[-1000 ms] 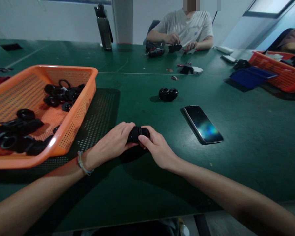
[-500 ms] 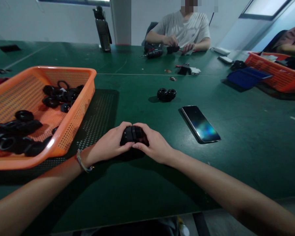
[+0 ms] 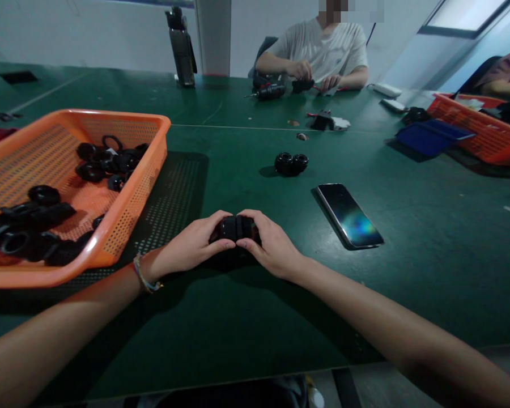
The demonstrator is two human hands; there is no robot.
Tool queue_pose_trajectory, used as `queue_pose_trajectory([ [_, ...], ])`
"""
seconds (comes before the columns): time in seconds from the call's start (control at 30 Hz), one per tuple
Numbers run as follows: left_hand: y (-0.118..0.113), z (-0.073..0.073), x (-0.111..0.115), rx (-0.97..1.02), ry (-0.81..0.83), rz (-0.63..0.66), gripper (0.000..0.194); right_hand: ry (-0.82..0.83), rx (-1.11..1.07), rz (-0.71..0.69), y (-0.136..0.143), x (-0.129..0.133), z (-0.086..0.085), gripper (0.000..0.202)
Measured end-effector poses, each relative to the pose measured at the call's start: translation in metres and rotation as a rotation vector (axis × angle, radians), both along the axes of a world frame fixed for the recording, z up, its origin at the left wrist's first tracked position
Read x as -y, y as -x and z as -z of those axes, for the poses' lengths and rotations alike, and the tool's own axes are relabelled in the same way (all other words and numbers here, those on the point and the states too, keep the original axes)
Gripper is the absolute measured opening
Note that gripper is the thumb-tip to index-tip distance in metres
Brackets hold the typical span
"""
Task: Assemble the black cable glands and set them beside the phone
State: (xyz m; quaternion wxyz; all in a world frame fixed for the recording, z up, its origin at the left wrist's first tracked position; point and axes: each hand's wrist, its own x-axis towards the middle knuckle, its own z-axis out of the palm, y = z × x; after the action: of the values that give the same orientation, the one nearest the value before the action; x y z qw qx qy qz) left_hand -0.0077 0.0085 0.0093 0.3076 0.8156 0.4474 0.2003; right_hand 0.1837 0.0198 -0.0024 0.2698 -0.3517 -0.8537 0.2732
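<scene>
Between both hands, low over the green bench (image 3: 246, 317), sits a small black cylindrical part (image 3: 237, 228). Since half a second ago the hands have drawn slightly closer around it, and it now shows its ribbed side more squarely; a second ago it was held a little farther right. The left hand (image 3: 191, 248) curls onto its left end, thumb and fingers pinching it, and the right hand (image 3: 271, 246) pinches the right end the same way, fingertips nearly meeting on top. Left of them stands an orange basket (image 3: 123, 209) holding black rings and parts. Right lies a phone (image 3: 349, 214), face up. Farther off rests a pair of black parts (image 3: 291, 163). Beyond, another person (image 3: 323, 48) works at the bench's far edge.
</scene>
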Motion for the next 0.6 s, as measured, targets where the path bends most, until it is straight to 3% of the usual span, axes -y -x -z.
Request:
queue_pose_trajectory([
  [0.3, -0.0007, 0.0045, 0.0014, -0.064, -0.081, 0.004, 0.037, -0.035, -0.001, -0.027, -0.0006, 0.0000, 0.0025, 0.032],
  [0.6, -0.0042, 0.0021, 0.0060, -0.142, -0.096, -0.016, 0.040, -0.068, -0.064, 0.101, 0.0018, 0.0040, -0.0009, 0.030],
])
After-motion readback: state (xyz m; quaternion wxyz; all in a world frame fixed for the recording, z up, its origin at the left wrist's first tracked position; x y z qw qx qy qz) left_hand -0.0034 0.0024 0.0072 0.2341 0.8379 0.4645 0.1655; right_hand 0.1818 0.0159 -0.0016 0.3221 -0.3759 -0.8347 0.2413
